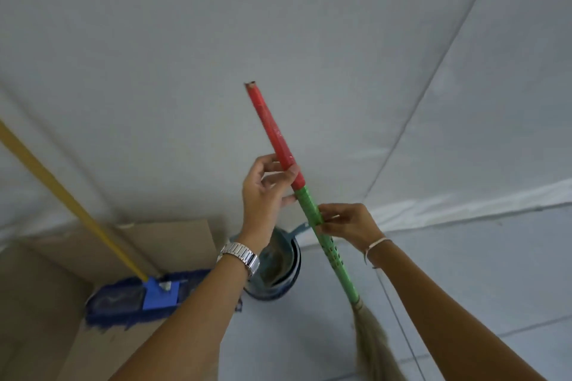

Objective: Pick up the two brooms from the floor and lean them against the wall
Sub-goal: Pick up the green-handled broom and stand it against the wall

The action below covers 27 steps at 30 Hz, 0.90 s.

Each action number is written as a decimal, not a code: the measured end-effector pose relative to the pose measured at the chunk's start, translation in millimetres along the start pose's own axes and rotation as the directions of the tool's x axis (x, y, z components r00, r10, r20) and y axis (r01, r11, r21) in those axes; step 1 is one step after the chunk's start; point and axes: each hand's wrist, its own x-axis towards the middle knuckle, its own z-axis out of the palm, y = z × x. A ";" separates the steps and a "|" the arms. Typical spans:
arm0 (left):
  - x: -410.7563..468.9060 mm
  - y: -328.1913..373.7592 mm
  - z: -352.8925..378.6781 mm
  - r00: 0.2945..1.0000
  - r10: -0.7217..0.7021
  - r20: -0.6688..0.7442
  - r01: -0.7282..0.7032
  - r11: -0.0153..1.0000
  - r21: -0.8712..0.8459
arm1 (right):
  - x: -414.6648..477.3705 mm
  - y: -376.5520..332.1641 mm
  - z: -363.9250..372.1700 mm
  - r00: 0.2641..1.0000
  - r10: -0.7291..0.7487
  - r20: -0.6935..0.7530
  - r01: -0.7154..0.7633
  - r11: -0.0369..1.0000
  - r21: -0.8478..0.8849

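Observation:
A broom with a red and green handle [272,133] stands nearly upright in front of the white wall [278,25], its straw bristles [371,340] down at the floor. My left hand [266,192] pinches the handle where red meets green. Just below, my right hand [349,223] holds the green part with its fingertips. The handle's top end tilts toward the wall; whether it touches the wall is unclear. A blue flat mop with a yellow handle [62,192] leans against the wall at the left, its blue head [148,297] on the floor.
A blue bucket [278,266] stands by the wall behind my left wrist. Brown cardboard [173,244] leans at the wall and lies on the floor at the left. Grey floor tiles [464,288] spread to the right.

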 end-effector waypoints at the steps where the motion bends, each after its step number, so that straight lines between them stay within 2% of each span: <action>1: 2.7 25.1 7.2 0.999 0.015 0.041 -0.016 1.000 0.019 | -6.2 -18.3 -4.4 1.000 -0.018 -0.009 0.018 0.999 0.028; 7: 13.5 173.8 37.5 0.964 0.084 0.251 -0.110 0.989 0.094 | -42.8 -142.1 -18.2 0.993 -0.105 -0.061 0.115 0.974 0.193; 13: 11.5 309.3 47.9 0.900 0.111 0.421 -0.211 0.957 0.199 | -76.9 -265.6 -12.2 0.965 -0.252 -0.071 0.261 0.948 0.185; 19: -8.7 436.1 37.8 0.881 0.220 0.419 -0.349 0.901 0.259 | -103.9 -373.0 9.9 0.932 -0.359 -0.041 0.358 0.905 0.228; 27: -47.5 543.5 -44.1 0.870 0.423 0.252 -0.482 0.838 0.255 | -127.2 -482.1 87.5 0.844 -0.529 0.094 0.502 0.838 0.213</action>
